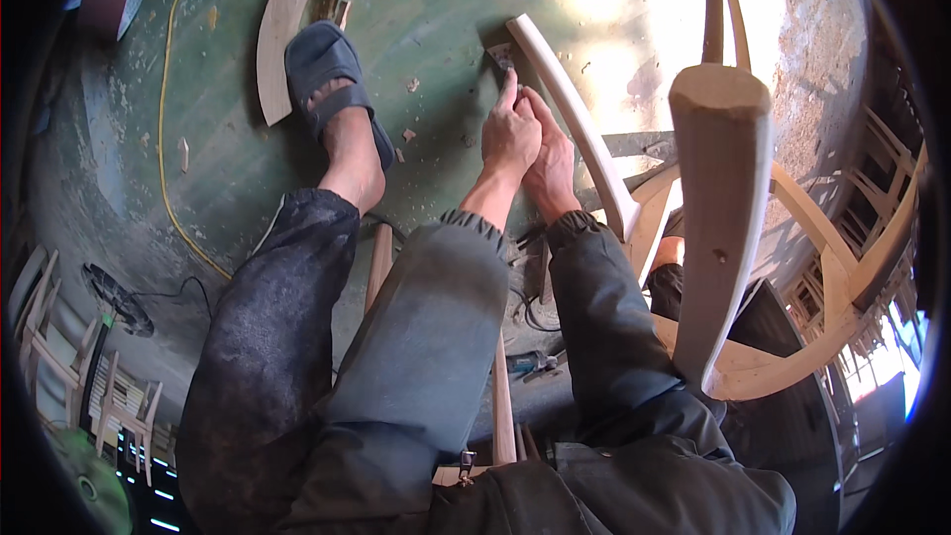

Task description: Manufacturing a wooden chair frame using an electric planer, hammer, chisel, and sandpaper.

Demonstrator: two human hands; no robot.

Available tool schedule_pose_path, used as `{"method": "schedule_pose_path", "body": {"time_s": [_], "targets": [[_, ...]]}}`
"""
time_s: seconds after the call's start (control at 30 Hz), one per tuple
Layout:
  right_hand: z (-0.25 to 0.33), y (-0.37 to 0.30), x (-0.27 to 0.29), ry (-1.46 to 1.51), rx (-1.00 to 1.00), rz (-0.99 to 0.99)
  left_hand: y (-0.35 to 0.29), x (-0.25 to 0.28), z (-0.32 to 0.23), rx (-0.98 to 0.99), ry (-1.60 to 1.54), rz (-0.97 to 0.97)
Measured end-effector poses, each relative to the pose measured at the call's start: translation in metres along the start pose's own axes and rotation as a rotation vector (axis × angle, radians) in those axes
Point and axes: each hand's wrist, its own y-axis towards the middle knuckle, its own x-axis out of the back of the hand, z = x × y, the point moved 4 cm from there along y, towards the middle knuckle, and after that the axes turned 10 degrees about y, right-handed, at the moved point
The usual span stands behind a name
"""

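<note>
My left hand point(511, 146) is closed, its index finger stretched forward along a short, dark, flat-bladed hand tool point(502, 56). Close against it on the right, my right hand point(551, 160) has its fingers curled in around the same tool; its handle is hidden by the hands. The blade tip lies near the upper end of a pale, smooth wooden chair leg point(570, 99), just left of it. That leg runs down to a joint in a wooden chair frame point(654, 213). A thick curved wooden piece point(723, 218) of the frame rises close to me on the right.
My sandalled foot point(327, 69) rests beside a curved wooden plank point(285, 35) on the green surface point(416, 0). A yellow cord point(163, 119) curves along the left. An angle grinder point(530, 364) lies below my arms. Wooden frames point(882, 178) are stacked at right, with wood chips scattered about.
</note>
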Motion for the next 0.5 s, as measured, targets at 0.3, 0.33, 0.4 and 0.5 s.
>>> {"method": "schedule_pose_path", "body": {"time_s": [0.3,0.33,0.4,0.5], "targets": [[0.002,0.005,0.014,-0.285,0.014,-0.166,-0.009,0.018,-0.054,0.303,-0.376,0.051],[0.017,0.004,0.008,-0.027,0.059,-0.036,-0.005,0.025,-0.039,0.160,-0.451,-0.158],[-0.045,0.001,0.064,-0.529,0.266,-0.071,-0.036,-0.006,-0.065,0.397,-1.023,0.060],[-0.018,-0.013,0.027,-0.678,0.159,-0.011,-0.060,0.000,-0.037,0.562,-1.105,-0.025]]}}
